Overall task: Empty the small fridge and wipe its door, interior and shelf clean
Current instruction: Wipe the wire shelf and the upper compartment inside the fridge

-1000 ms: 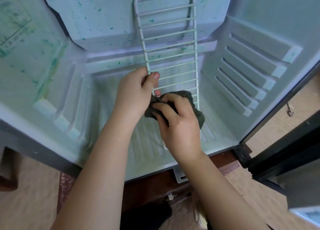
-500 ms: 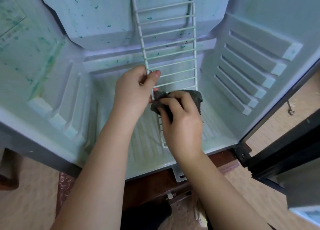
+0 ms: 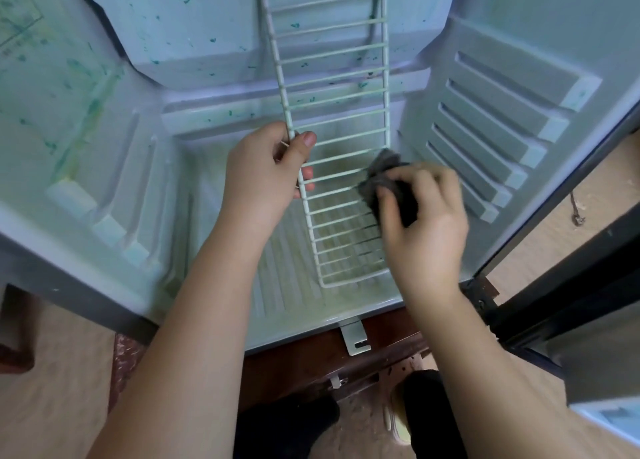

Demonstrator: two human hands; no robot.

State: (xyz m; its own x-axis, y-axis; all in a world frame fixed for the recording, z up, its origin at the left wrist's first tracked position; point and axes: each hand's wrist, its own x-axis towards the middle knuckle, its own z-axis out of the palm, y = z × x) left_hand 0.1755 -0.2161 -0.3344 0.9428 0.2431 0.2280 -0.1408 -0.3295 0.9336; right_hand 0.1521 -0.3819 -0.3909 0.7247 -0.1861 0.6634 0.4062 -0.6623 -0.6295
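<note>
Inside the fridge (image 3: 104, 153), left hand (image 3: 263, 174) grips the shelf (image 3: 332, 88) while right hand (image 3: 426, 216) pinches a cloth (image 3: 384, 178), mid-wipe; remaining rungs likely next.

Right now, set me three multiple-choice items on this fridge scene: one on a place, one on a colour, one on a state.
1. Where on the wire shelf is the cloth pressed?
A. its right side
B. its top end
C. its left rail

2. What colour is the cloth?
A. yellow
B. red
C. dark grey

3. What is the left hand doing?
A. lying flat on the fridge floor
B. gripping the shelf's left rail
C. holding a bottle

Answers:
1 A: the right hand holds the cloth against the shelf's right edge.
2 C: the cloth shows dark grey above that hand.
3 B: its fingers curl round the left rail.
</note>
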